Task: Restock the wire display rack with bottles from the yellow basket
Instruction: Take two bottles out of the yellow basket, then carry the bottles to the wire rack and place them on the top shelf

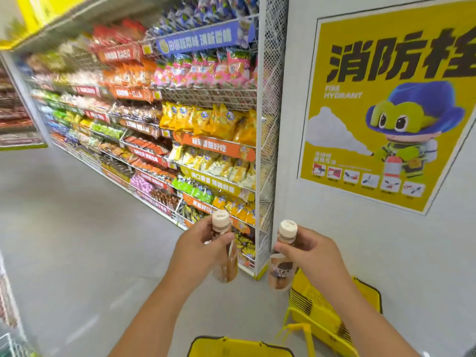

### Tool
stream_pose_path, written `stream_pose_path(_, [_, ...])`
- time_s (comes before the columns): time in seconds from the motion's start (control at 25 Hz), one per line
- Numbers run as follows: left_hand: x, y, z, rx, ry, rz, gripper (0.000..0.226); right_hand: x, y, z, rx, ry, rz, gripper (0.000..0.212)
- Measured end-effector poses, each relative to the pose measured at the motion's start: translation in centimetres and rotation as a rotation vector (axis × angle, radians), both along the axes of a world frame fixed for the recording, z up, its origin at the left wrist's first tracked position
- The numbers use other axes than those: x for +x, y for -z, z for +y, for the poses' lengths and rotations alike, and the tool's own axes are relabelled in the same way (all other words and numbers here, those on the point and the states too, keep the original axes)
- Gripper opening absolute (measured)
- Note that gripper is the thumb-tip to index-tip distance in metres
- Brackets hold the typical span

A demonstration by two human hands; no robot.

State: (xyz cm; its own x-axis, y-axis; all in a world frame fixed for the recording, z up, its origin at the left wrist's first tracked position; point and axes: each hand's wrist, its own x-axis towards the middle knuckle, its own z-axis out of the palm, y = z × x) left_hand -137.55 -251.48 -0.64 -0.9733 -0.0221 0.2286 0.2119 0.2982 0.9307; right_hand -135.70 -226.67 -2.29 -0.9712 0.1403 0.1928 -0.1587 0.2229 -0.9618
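- Left hand (203, 249): fingers curled round the neck and shoulder of a brown coffee bottle (224, 253); cream cap above the fingers, body hanging below them; long axis near upright, slightly tilted.
- Right hand (307, 253): fingertips pinched just under the cream cap of a second coffee bottle (281, 264); body hung below the fingers, near upright, part of a label legible.
- Wire display rack (206, 140): placed beyond and above both sets of fingers, to their left-front; tiers packed with snack packets. The left hand is judged the nearer to its lower tiers; no free bottle slot can be told.
- Yellow basket (239, 347): rim seen below the wrists, toward the body; contents hidden.
- Second yellow basket (332, 305): tipped on the floor below the right fingers, against the wall.
- Fire hydrant poster (386, 104): mounted on the wall, right of the fingers.
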Motion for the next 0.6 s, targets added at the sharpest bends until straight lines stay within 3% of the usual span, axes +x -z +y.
stream_pose_path(0.32, [6.4,-8.6,0.6,-0.021,-0.128,0.065,0.028,-0.1,-9.2,0.5,-0.029,-0.283,0.051,0.024])
stream_pose_path(0.6, [13.4,-12.3,-3.7,-0.006,-0.393,0.073,0.028,1.0,-13.3,-5.2,-0.020,-0.587,0.084,0.021])
